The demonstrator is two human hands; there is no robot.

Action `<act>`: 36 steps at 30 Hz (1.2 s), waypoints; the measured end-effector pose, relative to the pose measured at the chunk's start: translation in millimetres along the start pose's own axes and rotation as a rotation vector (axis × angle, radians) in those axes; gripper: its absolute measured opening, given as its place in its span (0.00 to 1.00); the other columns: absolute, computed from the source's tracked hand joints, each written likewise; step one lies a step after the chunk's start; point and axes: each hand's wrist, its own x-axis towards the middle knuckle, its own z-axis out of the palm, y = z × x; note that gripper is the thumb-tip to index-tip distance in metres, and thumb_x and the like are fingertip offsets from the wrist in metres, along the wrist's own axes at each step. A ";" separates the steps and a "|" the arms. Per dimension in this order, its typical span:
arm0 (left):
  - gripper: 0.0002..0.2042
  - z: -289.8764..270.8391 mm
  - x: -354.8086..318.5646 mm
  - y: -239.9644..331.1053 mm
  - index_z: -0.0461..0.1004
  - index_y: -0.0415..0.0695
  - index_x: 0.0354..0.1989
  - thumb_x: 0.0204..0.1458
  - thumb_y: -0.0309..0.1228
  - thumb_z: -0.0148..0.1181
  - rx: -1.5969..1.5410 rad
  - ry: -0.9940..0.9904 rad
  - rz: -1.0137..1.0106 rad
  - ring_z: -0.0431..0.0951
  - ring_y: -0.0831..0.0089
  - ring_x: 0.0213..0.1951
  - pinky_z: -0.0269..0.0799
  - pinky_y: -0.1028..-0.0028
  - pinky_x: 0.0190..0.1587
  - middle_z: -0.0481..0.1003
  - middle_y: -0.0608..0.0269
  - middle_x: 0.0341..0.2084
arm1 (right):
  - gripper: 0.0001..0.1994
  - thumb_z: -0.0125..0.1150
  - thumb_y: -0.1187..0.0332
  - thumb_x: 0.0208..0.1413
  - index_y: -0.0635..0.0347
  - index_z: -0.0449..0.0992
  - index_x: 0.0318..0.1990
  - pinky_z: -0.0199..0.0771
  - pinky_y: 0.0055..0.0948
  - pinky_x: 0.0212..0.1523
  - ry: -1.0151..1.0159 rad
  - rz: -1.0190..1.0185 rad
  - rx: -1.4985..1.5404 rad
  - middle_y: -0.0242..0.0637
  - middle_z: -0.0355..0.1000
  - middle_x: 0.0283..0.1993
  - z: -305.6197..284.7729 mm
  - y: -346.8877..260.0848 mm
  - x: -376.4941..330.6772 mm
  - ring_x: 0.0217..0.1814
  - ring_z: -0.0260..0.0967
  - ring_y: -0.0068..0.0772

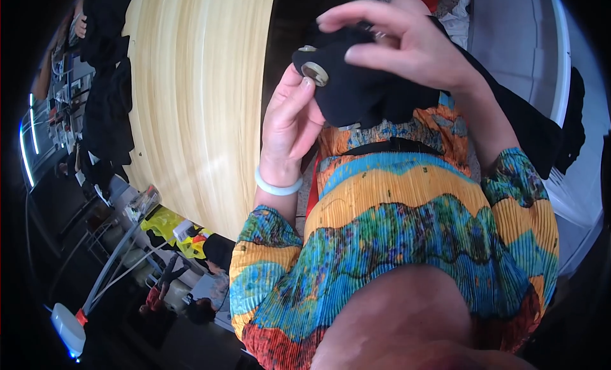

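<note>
Black cloth, apparently a garment (366,93), lies bunched over my lap and trails off to the right. My left hand (289,121) is closed on its left edge, thumb against a large round button (316,74) with a pale rim and darker middle. A second button (307,49) shows partly just beyond it, at the cloth's edge. Over the far side of the cloth hovers my right hand (414,48), its thumb and fingers spread apart and slightly blurred. Nothing can be made out between those fingers.
A light wooden table (197,109) stands at my left, with dark cloth (108,109) along its far edge. Near its front corner are a yellow bag (167,225) and a white lamp (69,328). On my right is a grey plastic container (519,45). Other people (156,298) appear in the background.
</note>
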 end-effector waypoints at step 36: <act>0.09 -26.1 3.5 -19.8 0.68 0.37 0.39 0.52 0.26 0.47 0.258 0.120 -0.105 0.73 0.77 0.36 0.69 0.79 0.42 0.72 0.60 0.34 | 0.10 0.54 0.78 0.46 0.65 0.65 0.38 0.63 0.19 0.42 0.317 0.210 0.375 0.33 0.66 0.35 8.5 32.4 -2.6 0.39 0.63 0.21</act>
